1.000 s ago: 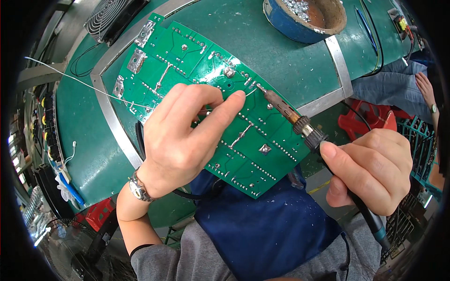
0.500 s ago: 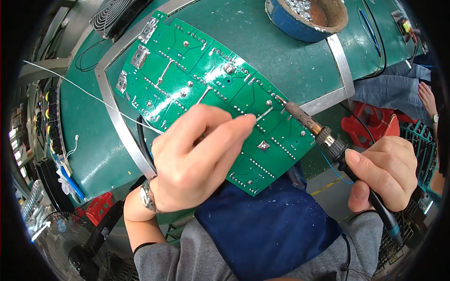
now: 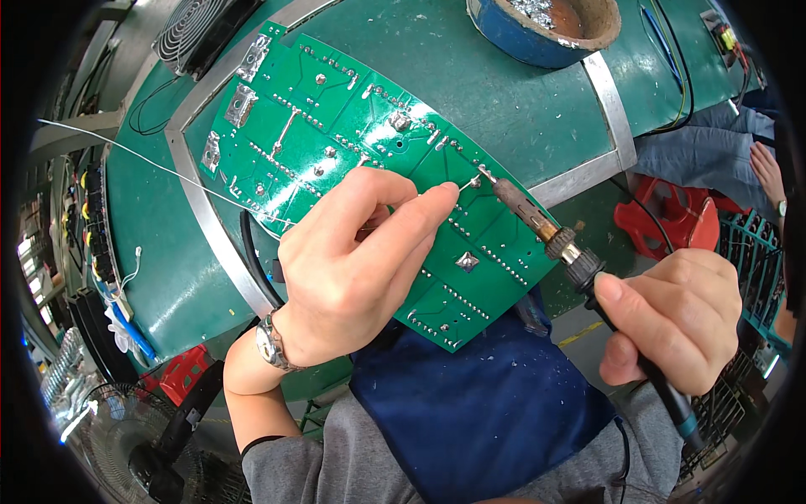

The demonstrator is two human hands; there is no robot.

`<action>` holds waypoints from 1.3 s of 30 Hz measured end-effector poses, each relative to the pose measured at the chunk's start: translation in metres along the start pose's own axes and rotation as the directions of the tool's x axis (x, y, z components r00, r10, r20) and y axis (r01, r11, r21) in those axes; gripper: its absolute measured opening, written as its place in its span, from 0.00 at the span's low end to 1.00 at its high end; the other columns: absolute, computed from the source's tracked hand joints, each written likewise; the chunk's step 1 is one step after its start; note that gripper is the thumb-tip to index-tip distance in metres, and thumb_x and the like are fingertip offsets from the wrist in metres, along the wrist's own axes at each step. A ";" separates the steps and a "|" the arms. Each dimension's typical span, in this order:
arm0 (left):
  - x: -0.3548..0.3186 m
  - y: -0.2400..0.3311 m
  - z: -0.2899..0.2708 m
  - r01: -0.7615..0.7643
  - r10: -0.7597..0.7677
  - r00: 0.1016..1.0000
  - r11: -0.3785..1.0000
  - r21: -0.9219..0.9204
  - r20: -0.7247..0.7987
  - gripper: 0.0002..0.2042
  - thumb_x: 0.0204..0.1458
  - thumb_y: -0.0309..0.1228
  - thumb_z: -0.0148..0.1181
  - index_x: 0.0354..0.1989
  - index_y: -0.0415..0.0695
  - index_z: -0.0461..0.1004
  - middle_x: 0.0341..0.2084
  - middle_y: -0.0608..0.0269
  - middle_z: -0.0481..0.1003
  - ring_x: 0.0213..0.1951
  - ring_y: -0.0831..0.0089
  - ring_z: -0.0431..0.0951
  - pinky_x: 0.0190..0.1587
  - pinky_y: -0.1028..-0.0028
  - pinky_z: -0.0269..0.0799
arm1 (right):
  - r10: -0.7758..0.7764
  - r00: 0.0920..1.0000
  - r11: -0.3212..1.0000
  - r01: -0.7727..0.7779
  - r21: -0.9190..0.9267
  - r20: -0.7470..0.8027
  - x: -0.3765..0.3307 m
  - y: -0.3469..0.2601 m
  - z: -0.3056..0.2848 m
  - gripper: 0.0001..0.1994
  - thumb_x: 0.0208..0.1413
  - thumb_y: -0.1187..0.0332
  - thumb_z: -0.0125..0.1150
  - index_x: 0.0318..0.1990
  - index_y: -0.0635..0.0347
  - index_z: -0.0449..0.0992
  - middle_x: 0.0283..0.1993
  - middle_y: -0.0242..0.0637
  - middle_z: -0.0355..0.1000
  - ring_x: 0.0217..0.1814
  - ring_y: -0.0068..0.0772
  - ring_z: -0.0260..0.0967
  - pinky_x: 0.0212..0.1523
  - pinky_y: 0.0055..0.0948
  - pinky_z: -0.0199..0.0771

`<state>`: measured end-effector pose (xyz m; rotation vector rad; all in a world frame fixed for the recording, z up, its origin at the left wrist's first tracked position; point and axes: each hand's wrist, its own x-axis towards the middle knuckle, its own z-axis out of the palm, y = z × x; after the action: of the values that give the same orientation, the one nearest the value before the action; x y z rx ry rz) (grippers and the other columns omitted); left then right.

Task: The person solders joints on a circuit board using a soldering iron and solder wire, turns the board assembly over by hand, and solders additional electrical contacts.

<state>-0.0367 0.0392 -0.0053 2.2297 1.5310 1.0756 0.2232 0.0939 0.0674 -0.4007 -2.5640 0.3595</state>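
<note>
On the green bench (image 3: 504,92) lies a green board (image 3: 336,143), its near end overhanging the edge. Above it the left hand (image 3: 353,269) pinches solder wire (image 3: 168,170), while the right hand (image 3: 672,315) grips an iron (image 3: 546,235), tip touching the wire's end on the board.

Circuit board (image 3: 336,143) partly hidden under left hand (image 3: 353,269), blue bowl (image 3: 537,38) cropped at top edge

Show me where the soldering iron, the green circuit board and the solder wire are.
soldering iron (image 3: 537,223), head view, on its metal barrel.
green circuit board (image 3: 336,118), head view, on its bare upper part.
solder wire (image 3: 168,170), head view, on its thin stretch left of the board.
</note>
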 end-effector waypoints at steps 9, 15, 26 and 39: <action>0.000 0.002 -0.002 -0.016 0.016 1.000 1.000 0.001 -0.026 0.16 0.37 0.16 0.68 0.38 0.40 0.83 0.27 0.65 0.71 0.22 0.76 0.71 0.20 0.77 0.65 | -0.048 0.999 0.992 0.046 -0.119 -0.010 0.002 -0.009 0.006 0.12 0.53 0.70 0.59 0.32 0.74 0.81 0.19 0.35 0.70 0.14 0.25 0.64 0.12 0.22 0.56; -0.004 0.008 -0.005 -0.021 0.021 1.000 1.000 0.003 0.021 0.15 0.37 0.16 0.68 0.37 0.40 0.82 0.26 0.65 0.71 0.22 0.75 0.71 0.20 0.76 0.65 | -0.042 0.999 0.999 0.042 0.002 -0.031 -0.008 -0.010 -0.006 0.12 0.52 0.70 0.57 0.34 0.75 0.79 0.21 0.36 0.70 0.15 0.25 0.63 0.12 0.22 0.58; -0.001 0.006 0.005 -0.081 0.081 0.996 0.997 -0.001 0.035 0.17 0.34 0.20 0.67 0.38 0.41 0.82 0.26 0.65 0.71 0.23 0.75 0.72 0.20 0.76 0.66 | -0.050 0.998 0.998 0.048 -0.043 -0.042 -0.014 -0.009 -0.001 0.12 0.54 0.69 0.58 0.32 0.74 0.80 0.19 0.36 0.69 0.14 0.24 0.63 0.12 0.21 0.58; -0.002 0.010 0.003 -0.122 0.119 0.992 0.988 0.092 0.037 0.19 0.31 0.20 0.65 0.38 0.41 0.83 0.26 0.66 0.71 0.24 0.74 0.72 0.22 0.76 0.67 | -0.048 0.998 0.997 0.046 -0.057 -0.039 -0.016 -0.011 -0.005 0.14 0.57 0.67 0.58 0.32 0.74 0.80 0.19 0.35 0.69 0.14 0.24 0.63 0.12 0.21 0.56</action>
<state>-0.0283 0.0339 -0.0029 2.4186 1.4802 1.0145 0.2363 0.0793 0.0679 -0.3638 -2.5438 0.2609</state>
